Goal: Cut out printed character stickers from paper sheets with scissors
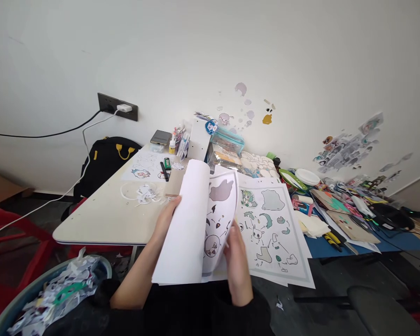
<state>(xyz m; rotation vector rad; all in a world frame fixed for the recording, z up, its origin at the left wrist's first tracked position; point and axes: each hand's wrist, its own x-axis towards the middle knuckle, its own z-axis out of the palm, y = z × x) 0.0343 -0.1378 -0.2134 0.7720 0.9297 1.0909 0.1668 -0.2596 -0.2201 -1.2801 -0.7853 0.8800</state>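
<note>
A stack of printed paper sheets [184, 233] is spread over the table's front edge, its left leaves curled over with their blank backs up. My left hand [166, 217] grips those leaves at the left edge, most of its fingers hidden beneath. My right hand [236, 256] is closed on the edge of a sheet with a mauve shape and a circled figure [213, 245]. Under it, to the right, lies a sheet [297, 233] printed with grey-green cut-out shapes and a green-haired cartoon figure [248, 198].
Paper scraps [147, 193], a black pen [164, 171] and a glue bottle [172, 145] are on the white table [101, 219]. A bin of shreds [107, 266] stands lower left. Yellow-handled scissors [332, 240] and a green tape dispenser [292, 181] lie right, amid clutter.
</note>
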